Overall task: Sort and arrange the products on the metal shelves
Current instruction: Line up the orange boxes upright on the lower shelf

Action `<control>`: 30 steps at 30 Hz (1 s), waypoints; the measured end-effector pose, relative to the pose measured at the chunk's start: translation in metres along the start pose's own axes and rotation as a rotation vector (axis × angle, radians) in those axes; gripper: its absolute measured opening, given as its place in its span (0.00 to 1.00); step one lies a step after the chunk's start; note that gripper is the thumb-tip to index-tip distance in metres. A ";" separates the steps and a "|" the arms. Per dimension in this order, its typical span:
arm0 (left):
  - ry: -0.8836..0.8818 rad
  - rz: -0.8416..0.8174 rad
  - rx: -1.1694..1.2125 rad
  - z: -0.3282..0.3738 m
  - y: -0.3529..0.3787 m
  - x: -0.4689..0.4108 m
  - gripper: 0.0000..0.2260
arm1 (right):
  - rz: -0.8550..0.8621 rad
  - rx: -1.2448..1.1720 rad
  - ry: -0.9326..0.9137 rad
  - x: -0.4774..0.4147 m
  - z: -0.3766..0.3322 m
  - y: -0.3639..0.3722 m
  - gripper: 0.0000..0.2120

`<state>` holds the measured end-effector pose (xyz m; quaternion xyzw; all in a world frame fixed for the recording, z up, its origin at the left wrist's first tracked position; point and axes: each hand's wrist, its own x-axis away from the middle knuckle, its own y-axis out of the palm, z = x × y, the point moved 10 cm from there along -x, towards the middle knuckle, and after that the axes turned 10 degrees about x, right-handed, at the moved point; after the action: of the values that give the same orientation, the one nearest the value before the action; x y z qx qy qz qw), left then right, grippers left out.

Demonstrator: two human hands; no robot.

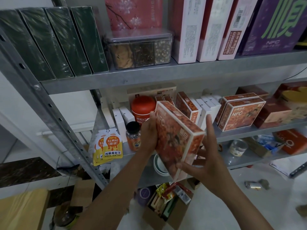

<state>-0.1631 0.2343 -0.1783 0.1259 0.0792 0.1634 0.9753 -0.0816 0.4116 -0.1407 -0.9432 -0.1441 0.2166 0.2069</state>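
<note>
An orange NFC box (pixel 176 138) is held tilted in front of the middle metal shelf (pixel 249 132). My left hand (pixel 148 135) presses flat against its left face. My right hand (pixel 205 156) grips its lower right corner from below and behind. Two matching orange NFC boxes (pixel 240 113) stand on the same shelf to the right, and another one (pixel 186 106) leans just behind the held box. A red-lidded canister (pixel 142 108) and a small black-capped jar (pixel 132 135) stand left of my hands.
Yellow-orange juice pouches (pixel 108 146) lean at the shelf's left end. The top shelf (pixel 149 75) carries dark green boxes, a clear divided container, white-pink boxes and a purple box. A lower shelf holds a glass jar (pixel 238 147). An open cardboard box (pixel 166 206) sits on the floor.
</note>
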 end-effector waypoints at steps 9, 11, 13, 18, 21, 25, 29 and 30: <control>0.332 -0.272 -0.780 0.004 0.047 -0.034 0.28 | 0.379 0.104 -0.214 0.020 0.006 -0.037 0.44; 0.351 -0.449 -1.149 -0.021 0.058 -0.038 0.28 | 0.477 0.188 -0.252 0.027 0.015 -0.043 0.42; 0.351 -0.543 -1.302 -0.042 0.059 -0.036 0.27 | 0.541 0.248 -0.255 0.027 0.028 -0.047 0.41; 0.375 -0.516 -1.369 -0.044 0.058 -0.035 0.26 | 0.487 0.219 -0.209 0.008 0.060 -0.036 0.42; 0.342 -0.523 -1.403 -0.044 0.057 -0.036 0.28 | 0.467 0.264 -0.141 -0.003 0.083 -0.025 0.43; 0.363 -0.544 -1.378 -0.046 0.056 -0.030 0.31 | 0.441 0.337 -0.073 -0.022 0.102 -0.015 0.43; 0.326 -0.524 -1.348 -0.047 0.058 -0.034 0.35 | 0.325 0.340 -0.002 -0.050 0.122 -0.001 0.41; 0.314 -0.523 -1.333 -0.047 0.059 -0.035 0.36 | 0.293 0.339 0.023 -0.057 0.130 0.003 0.40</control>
<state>-0.2222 0.2866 -0.2038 -0.5423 0.1293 -0.0453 0.8289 -0.1908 0.4307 -0.2287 -0.9081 0.0354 0.2548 0.3304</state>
